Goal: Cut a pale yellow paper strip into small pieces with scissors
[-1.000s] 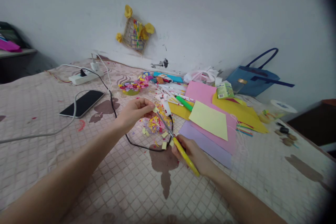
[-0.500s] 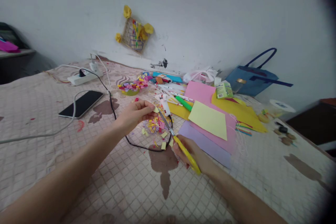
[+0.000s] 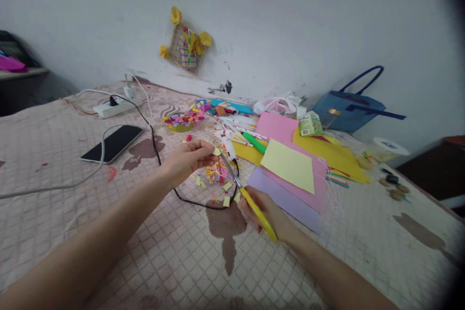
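Between the thumb and fingers of my left hand (image 3: 191, 159) is a small pale yellow paper piece (image 3: 216, 151). My right hand (image 3: 263, 210) is wrapped round the yellow handles of a pair of scissors (image 3: 254, 208). The blade tips point up and left, right beside the paper piece; whether they touch it I cannot tell. Below the blades lies a heap of pink and yellow paper scraps (image 3: 217, 173), with a few pale yellow cut pieces (image 3: 226, 201) nearer me. A white glue gun (image 3: 228, 146) with a green stick rests just behind.
Right of my hands, a pale yellow sheet (image 3: 288, 164) overlaps pink and purple sheets (image 3: 286, 201). A black cable (image 3: 192, 202) loops around the scraps. To the left are a phone (image 3: 113, 144) and a power strip (image 3: 118, 107). A blue bag (image 3: 350, 110) stands against the wall.
Almost nothing differs. Both hands, the paper piece and the scissors stay in nearly the same place, with only a slight shift at the blade tips and paper.
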`<state>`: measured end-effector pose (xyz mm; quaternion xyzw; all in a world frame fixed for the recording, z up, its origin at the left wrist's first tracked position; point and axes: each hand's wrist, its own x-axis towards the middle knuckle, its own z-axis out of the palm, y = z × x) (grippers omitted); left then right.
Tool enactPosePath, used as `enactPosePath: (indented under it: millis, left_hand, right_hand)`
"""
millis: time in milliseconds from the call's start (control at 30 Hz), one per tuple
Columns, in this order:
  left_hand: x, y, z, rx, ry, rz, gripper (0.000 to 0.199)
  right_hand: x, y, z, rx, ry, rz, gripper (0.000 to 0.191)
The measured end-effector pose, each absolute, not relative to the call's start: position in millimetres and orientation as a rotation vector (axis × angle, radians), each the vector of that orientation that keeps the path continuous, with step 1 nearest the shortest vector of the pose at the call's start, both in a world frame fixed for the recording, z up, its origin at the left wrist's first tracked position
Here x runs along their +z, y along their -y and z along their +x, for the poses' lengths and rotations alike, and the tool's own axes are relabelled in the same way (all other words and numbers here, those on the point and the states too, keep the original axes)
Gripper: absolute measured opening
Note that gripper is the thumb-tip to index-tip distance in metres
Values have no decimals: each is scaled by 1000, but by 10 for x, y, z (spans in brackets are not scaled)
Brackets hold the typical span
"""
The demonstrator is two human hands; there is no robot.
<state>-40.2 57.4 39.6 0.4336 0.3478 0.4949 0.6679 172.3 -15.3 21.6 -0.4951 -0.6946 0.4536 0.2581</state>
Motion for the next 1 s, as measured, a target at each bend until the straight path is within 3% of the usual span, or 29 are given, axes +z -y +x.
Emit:
enactPosePath:
  millis: [1000]
  left_hand:
    - [469, -569, -412, 1141, -930, 1204, 15]
  right_hand:
    - [113, 113, 1801, 978, 2118, -1382, 24]
